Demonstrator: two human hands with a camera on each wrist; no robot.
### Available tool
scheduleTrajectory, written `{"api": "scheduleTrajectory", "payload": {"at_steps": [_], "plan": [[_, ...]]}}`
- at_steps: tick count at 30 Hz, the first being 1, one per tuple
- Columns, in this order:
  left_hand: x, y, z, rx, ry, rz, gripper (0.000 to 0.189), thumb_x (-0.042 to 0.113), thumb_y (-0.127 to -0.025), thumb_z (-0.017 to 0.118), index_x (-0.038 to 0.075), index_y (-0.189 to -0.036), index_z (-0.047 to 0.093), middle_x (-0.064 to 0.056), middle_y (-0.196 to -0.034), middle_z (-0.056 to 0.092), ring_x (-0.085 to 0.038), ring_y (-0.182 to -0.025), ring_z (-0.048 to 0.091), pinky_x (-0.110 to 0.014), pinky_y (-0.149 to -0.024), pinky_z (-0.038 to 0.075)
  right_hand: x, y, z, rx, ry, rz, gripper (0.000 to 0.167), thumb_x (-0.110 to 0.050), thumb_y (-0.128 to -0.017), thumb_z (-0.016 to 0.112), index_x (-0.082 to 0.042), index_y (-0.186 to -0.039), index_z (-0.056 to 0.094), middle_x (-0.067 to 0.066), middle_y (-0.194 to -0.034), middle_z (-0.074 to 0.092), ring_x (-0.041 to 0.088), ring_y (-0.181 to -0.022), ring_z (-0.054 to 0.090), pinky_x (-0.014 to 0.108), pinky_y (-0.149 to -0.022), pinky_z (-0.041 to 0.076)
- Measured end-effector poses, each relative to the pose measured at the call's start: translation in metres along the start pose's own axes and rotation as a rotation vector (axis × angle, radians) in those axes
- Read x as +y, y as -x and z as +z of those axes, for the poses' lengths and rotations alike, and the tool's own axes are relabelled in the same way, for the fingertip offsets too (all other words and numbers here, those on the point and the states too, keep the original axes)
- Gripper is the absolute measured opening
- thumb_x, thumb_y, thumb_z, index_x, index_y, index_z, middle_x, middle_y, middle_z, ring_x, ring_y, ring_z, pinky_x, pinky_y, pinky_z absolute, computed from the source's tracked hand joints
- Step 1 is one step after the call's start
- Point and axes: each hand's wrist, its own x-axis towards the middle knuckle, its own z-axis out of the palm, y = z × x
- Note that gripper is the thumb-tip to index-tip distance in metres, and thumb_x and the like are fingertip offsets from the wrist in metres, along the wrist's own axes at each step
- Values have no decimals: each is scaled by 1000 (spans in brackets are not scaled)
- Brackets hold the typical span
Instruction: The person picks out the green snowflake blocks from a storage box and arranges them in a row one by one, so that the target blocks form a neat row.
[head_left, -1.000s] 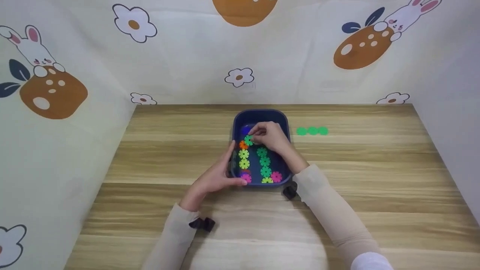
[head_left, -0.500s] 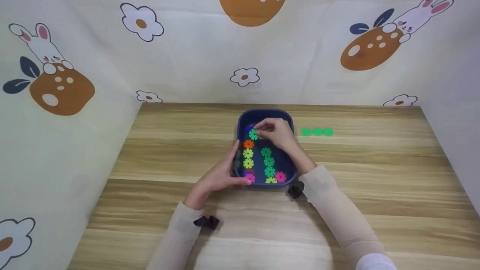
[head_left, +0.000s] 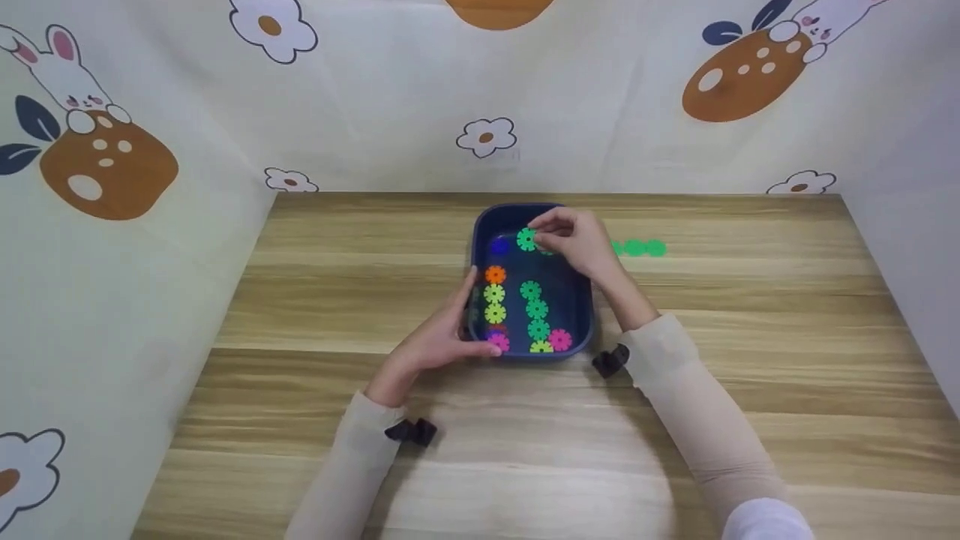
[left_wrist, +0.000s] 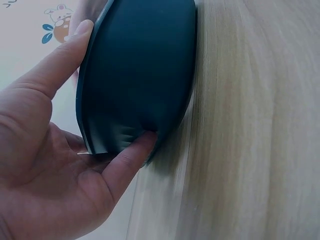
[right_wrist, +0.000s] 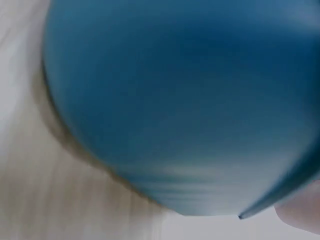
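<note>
A dark blue plastic tub (head_left: 474, 225) stands on the table with toothed plastic snowflake discs inside. My left hand (head_left: 439, 337) steadies its near left corner; in the left wrist view the thumb (left_wrist: 75, 42) lies at the rim and a fingertip presses the outer wall (left_wrist: 135, 65). Over the tub's far part, my right hand (head_left: 581, 244) pinches a green snowflake disc (head_left: 526, 239) between thumb and fingers. More green shows just below those fingers, partly hidden. The right wrist view has mostly the tub's outer wall (right_wrist: 175, 100) and a bit of finger.
Inside the tub, a column of green discs (head_left: 536, 309) stands near yellow discs (head_left: 494, 293), an orange disc (head_left: 495, 274), pink discs (head_left: 560, 340) and a blue disc (head_left: 499, 245). A green row (head_left: 636, 247) lies right of the tub on the wooden table (head_left: 300, 300). Printed cloth (head_left: 375, 97) rises behind.
My right hand has moved right and toward the far end of the tub, carrying the green snowflake disc away from the orange one. My left hand stays at the corner.
</note>
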Motion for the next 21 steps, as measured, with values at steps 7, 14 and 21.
{"api": "scheduleTrajectory", "payload": {"at_steps": [7, 14, 21], "plan": [[-1, 0, 1, 8, 12, -18, 123, 25, -79, 85, 23, -161, -6, -11, -170, 0, -32, -155, 13, -50, -127, 13, -1, -1, -17, 33, -31, 19, 21, -1, -92, 68, 6, -111, 71, 27, -111, 71, 1, -77, 66, 15, -71, 56], [-1, 0, 1, 11, -11, -35, 125, 29, -77, 87, 23, -161, -5, -11, -169, 0, -32, -156, 10, -50, -126, 13, 1, 2, -34, 75, -75, -14, 21, -1, -92, 67, 9, -110, 69, 16, -99, 72, 0, -77, 68, 18, -74, 59], [-2, -1, -1, 7, -15, 3, 127, 31, -76, 88, 19, -162, -5, -10, -170, -3, -31, -156, 8, -48, -127, 13, 1, 5, -53, 111, -64, -11, 22, -5, -92, 69, 7, -111, 70, -2, -89, 70, 4, -79, 69, 16, -75, 58]]}}
